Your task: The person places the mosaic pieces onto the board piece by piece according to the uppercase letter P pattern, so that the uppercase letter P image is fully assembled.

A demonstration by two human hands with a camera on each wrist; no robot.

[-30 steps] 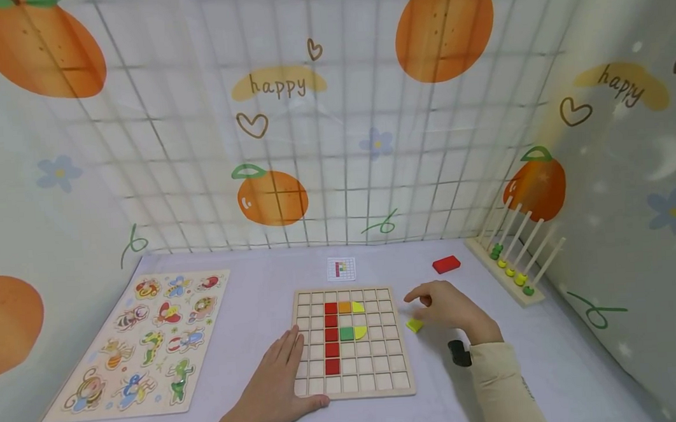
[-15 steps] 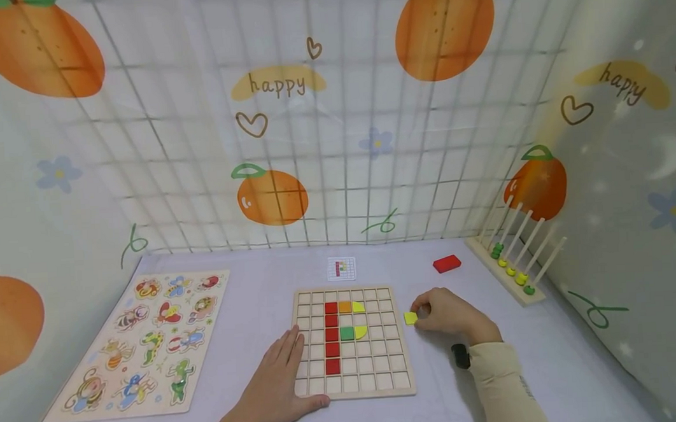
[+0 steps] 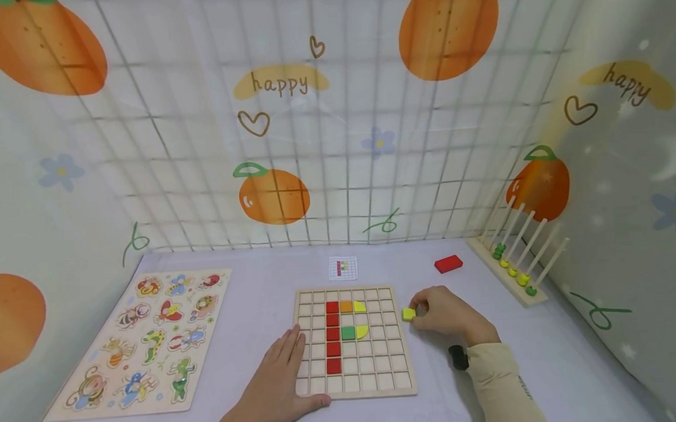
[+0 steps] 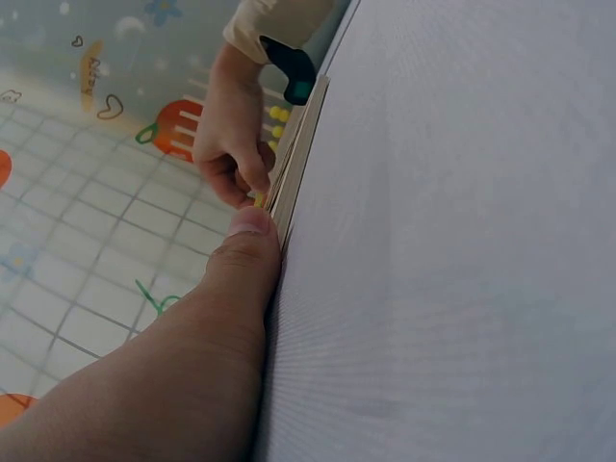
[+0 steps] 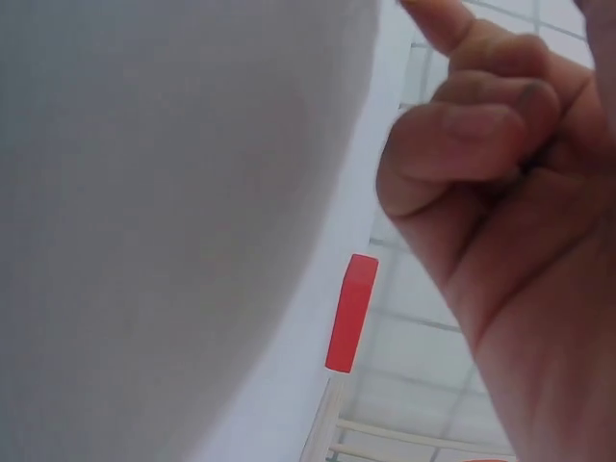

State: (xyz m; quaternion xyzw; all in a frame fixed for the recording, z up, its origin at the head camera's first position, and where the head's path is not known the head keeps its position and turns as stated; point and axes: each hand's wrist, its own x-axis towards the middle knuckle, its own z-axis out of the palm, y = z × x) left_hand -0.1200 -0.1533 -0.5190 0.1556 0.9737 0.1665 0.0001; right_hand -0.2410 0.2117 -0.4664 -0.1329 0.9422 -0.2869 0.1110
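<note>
A wooden grid board [image 3: 380, 365] lies flat, with a column of red square tiles [image 3: 333, 333], an orange tile [image 3: 346, 307], a green tile [image 3: 348, 333] and two yellow curved-edge tiles [image 3: 362, 332] in its cells. My left hand [image 3: 275, 381] rests on the board's left edge, fingers straight and thumb along the near edge. Just right of the board, my right hand [image 3: 445, 314] pinches a small yellow tile [image 3: 408, 314] between thumb and index finger. In the right wrist view the other fingers [image 5: 457, 144] are curled, and the tile is out of sight.
Behind the board lies a small pattern card [image 3: 343, 268]. A red block [image 3: 448, 264] stands at the back right, near a wooden peg rack [image 3: 504, 272] with green and yellow beads. On the left lies an insect puzzle board [image 3: 163, 398].
My right thumb and index finger have closed on the yellow tile, which lay on the table before, and shifted it slightly up and left in the view. My left hand has stayed put.
</note>
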